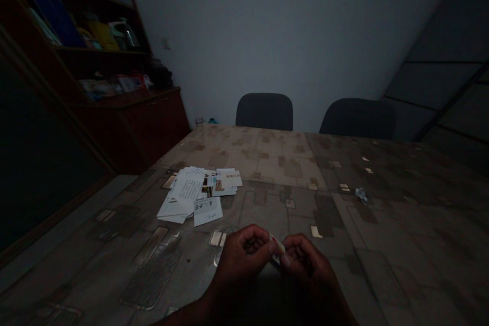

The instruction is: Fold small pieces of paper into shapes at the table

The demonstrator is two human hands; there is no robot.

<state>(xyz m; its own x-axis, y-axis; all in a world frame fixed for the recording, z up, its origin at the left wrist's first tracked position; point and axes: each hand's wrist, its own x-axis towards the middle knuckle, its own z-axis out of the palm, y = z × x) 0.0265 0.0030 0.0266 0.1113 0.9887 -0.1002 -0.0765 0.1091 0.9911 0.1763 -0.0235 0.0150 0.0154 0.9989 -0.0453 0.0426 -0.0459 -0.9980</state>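
Small printed piece [279,245]: between left hand [246,254] and right hand [305,261].
Left hand: curled, pinching its left side.
Right hand: curled, pinching its right side.
Card pile [187,193]: farther off, leftward.

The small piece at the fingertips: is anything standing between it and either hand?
Nothing visible. The left hand and the right hand both touch the small piece directly, though part of it is hidden. The pile of papers lies apart, farther off to the left.
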